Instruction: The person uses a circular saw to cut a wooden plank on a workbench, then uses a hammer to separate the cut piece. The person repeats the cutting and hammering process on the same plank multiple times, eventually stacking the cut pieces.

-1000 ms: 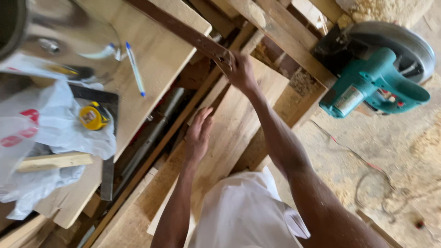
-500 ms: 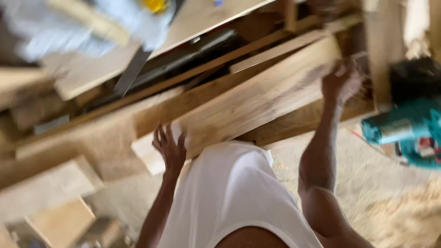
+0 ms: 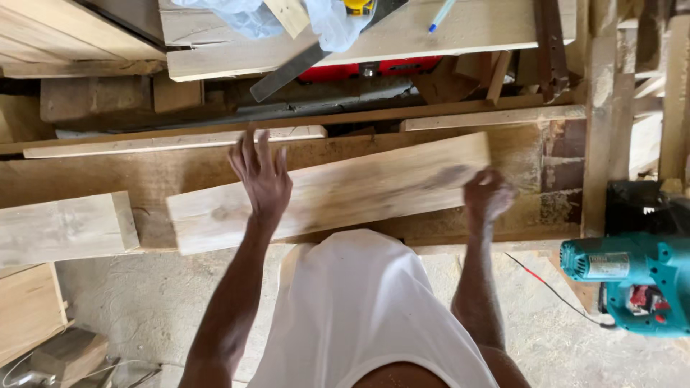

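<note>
Plank (image 3: 345,190): pale rough-sawn wood, right hand (image 3: 487,195) on it.

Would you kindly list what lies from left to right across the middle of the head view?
Thick wood block → left hand → pale plank → right hand → teal power saw.

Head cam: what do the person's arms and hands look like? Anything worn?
Both arms are bare from shoulder to fingertips. The left hand and the right hand wear no gloves, rings, watch or bands that show; the right one is blurred. The only clothing is a white sleeveless top.
</note>
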